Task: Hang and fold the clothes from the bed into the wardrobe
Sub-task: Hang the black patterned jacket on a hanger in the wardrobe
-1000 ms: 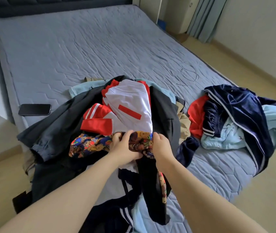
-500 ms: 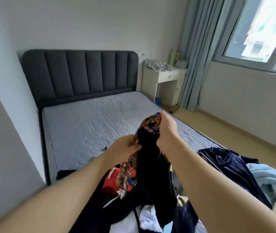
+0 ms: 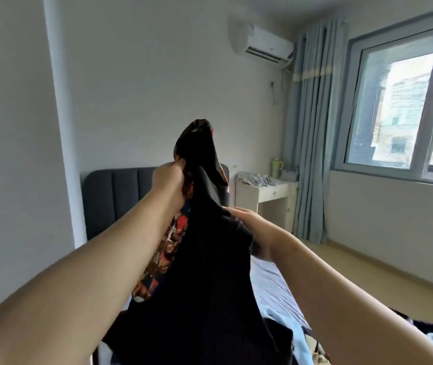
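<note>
Garment, dark and printed, held high — left hand grip clenched on it, right hand lower, grip hidden, cannot tell

On the far wall I see a white air conditioner mounted high, with a thin cable hanging below it. To its right, pale blue curtains hang beside a grey-framed window. At the curtains' foot stands a white side table carrying a pale green jug and a crumpled grey-white heap. Light wooden floor runs along the right.
</note>
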Available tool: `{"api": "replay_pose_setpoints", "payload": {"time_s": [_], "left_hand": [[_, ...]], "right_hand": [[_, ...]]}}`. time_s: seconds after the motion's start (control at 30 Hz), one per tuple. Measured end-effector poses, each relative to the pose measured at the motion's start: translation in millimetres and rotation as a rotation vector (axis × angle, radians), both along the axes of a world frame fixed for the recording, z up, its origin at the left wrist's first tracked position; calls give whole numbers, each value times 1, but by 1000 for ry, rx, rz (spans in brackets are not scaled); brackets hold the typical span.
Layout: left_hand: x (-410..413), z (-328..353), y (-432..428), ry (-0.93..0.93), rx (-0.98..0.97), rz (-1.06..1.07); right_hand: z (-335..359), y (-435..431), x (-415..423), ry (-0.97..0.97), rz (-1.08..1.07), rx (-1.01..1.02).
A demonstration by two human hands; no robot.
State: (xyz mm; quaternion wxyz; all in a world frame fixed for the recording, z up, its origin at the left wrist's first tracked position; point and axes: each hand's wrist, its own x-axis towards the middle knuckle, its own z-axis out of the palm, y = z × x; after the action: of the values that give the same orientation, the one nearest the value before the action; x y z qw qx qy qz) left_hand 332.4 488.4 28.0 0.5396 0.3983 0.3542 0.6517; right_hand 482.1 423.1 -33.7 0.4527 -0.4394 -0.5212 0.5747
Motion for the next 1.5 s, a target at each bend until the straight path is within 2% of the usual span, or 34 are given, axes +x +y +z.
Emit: {"api": "replay_pose_setpoints", "payload": {"time_s": [0.2, 0.27, 0.4, 0.57, 0.63, 0.77, 0.97, 1.03, 1.17, 1.3, 1.4, 1.43, 1.5], "left_hand": [[-40, -3, -16, 122, -34, 53], [-59, -15, -24, 163, -54, 7], [-91, -41, -49, 414, -44, -146], [-125, -56, -72, 609, 19, -280], [-141, -64, -76, 693, 8, -294], [-160, -85, -73, 828, -38, -198], [-183, -105, -62, 1190, 106, 1], [-192, -113, -61, 1309, 57, 61], [-219, -128, -65, 1397, -123, 59], [-236, -135, -72, 1315, -319, -19], [-241, -140, -80, 1360, -404, 42], [-243, -140, -83, 1342, -469, 57], [-250, -139, -89, 1168, -617, 121]], "right_hand": [[18, -7, -35, -175, -163, 83], [22, -5, -46, -141, -246, 102], [17, 5, -76, 56, -378, 74], [3, 20, -124, 211, -392, -47], [-1, 28, -144, 206, -384, -67], [-9, 29, -180, 236, -362, -87], [-7, 21, -209, 338, -339, -30], [-2, 17, -209, 376, -336, -2], [14, 11, -202, 447, -350, 39], [25, 6, -200, 544, -326, 52], [26, -1, -204, 610, -276, 49], [25, -3, -206, 615, -260, 51], [24, -8, -210, 628, -236, 37]]}}
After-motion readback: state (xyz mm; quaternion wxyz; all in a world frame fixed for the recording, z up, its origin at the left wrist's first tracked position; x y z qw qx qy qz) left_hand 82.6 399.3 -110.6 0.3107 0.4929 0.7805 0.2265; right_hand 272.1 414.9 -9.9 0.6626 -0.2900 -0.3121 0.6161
